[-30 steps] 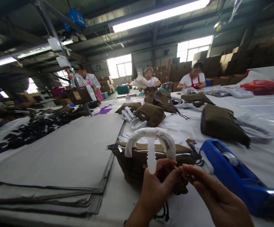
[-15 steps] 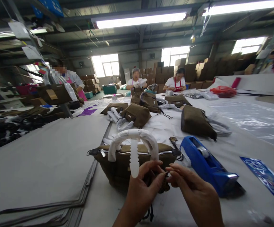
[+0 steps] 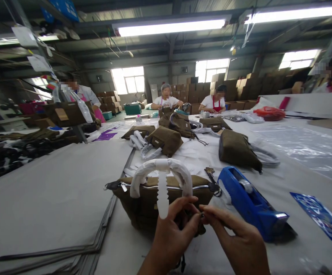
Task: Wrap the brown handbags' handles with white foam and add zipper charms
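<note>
An olive handbag [image 3: 143, 214] stands upright before me, its silver zip closed and its handles [image 3: 180, 172] wrapped in white. From the handles hangs a white notched strip [image 3: 163, 196]. In front of the bag's right side, my left hand [image 3: 173, 235] is closed on a small dark piece, mostly hidden by the fingers. Close beside it, my right hand [image 3: 237, 238] pinches at the same spot; what lies between its fingertips is too small to make out. A dark cord end [image 3: 183, 264] dangles below the left hand. A patterned charm [image 3: 209, 172] lies by the bag's right end.
Right of the bag sits a blue tape dispenser [image 3: 248, 206], with a blue printed sheet [image 3: 321, 217] farther right. Several olive bags [image 3: 166, 140] lie beyond. Large pale sheets [image 3: 51, 202] are stacked at left. Co-workers [image 3: 167, 100] are across the table.
Both hands stay together by the bag, with slight finger shifts; the right fingertips have drawn closer to the left thumb. The view has tilted up slightly.
</note>
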`<state>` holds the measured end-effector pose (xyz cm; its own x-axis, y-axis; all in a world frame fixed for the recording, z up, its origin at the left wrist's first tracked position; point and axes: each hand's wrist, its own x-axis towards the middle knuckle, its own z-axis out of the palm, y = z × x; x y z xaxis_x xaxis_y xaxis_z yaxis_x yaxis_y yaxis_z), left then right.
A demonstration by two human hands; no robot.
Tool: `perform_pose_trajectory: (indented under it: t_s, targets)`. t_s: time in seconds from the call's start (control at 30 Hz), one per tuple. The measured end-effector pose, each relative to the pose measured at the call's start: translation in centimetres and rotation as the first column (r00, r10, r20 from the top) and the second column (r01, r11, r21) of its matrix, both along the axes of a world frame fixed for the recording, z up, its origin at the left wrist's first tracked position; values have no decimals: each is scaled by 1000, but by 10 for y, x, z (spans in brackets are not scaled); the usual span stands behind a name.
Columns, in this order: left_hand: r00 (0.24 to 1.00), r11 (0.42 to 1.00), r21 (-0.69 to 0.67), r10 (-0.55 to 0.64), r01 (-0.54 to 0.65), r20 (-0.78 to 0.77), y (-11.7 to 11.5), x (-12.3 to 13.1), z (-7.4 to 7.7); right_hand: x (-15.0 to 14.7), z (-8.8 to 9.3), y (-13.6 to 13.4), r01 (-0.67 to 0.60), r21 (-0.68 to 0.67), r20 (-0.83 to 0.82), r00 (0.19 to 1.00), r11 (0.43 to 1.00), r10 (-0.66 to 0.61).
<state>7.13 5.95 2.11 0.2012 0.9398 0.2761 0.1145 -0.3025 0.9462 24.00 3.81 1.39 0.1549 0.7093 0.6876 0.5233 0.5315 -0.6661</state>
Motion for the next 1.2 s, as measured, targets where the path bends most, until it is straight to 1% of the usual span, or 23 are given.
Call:
perform_pose_trajectory:
  t_s: [0.33, 0.5, 0.77, 0.87, 0.97, 1.07, 1.2]
  targets:
    - [999, 1000, -8, 25, -25, -21, -1, 0, 0, 2, 2, 1, -33, 9, 36, 999, 999, 33]
    - [1000, 1000, -17, 3, -3, -17, -1, 0, -3, 1, 0, 1, -45, 33, 77, 996, 998, 42]
    - [999, 1000, -2, 4, -4, 36, 1, 0, -5, 4, 2, 0, -71, -11, 92, 993, 997, 72]
    - [999, 1000, -10, 6, -6, 49, 0, 0, -6, 2, -1, 1, -58, -35, 83, 995, 998, 60]
    - [997, 999, -47, 13, -9, 77, -1, -1, -6, 0, -9, 1, -28, -44, 79, 996, 999, 31]
    - [997, 997, -61, 43, -39, 60, -1, 0, -6, -3, -14, 2, -2, -44, 70, 998, 999, 5]
    - [993, 994, -4, 105, -105, 44, 1, 3, -5, -6, -13, 3, -35, -55, 58, 998, 998, 38]
